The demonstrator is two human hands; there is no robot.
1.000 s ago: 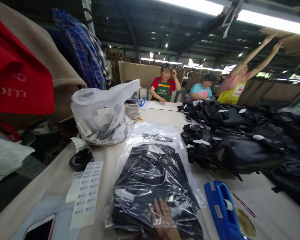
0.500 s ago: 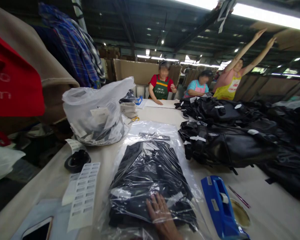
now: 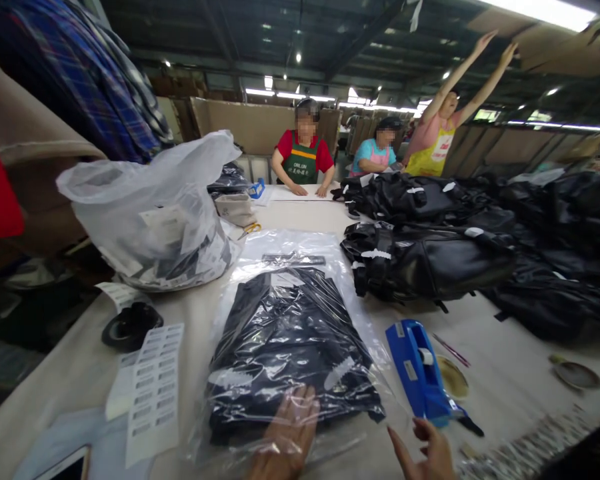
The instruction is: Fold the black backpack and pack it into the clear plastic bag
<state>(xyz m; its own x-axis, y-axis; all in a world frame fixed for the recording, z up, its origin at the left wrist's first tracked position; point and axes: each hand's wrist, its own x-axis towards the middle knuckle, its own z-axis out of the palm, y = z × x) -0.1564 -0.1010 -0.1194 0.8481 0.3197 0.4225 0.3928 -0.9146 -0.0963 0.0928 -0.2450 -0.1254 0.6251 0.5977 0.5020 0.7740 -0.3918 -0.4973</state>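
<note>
A black folded item (image 3: 295,333) lies inside a clear plastic bag (image 3: 253,250) at the middle of the table. My left hand (image 3: 290,430) rests flat on the lower part of the bag, fingers together and stretched forward. Near the bag's lower right corner is my right hand (image 3: 423,450), its thumb and fingers apart and nothing between them. Just beyond my right hand stands a blue tape dispenser (image 3: 417,373). A sheet of barcode labels (image 3: 155,393) lies left of the bag, beside a black tape roll (image 3: 130,327).
Black bags (image 3: 430,263) are piled at the right. A translucent sack (image 3: 155,213) of labels stands at the left, near yellow-handled scissors (image 3: 251,229). A phone (image 3: 70,467) lies at the near left. Several people are across the table, one (image 3: 305,157) with both hands on it.
The view has shifted, so most things sit further left. My right hand has come into view at the lower right. My left hand still lies on the bag. The person opposite has lowered a hand.
</note>
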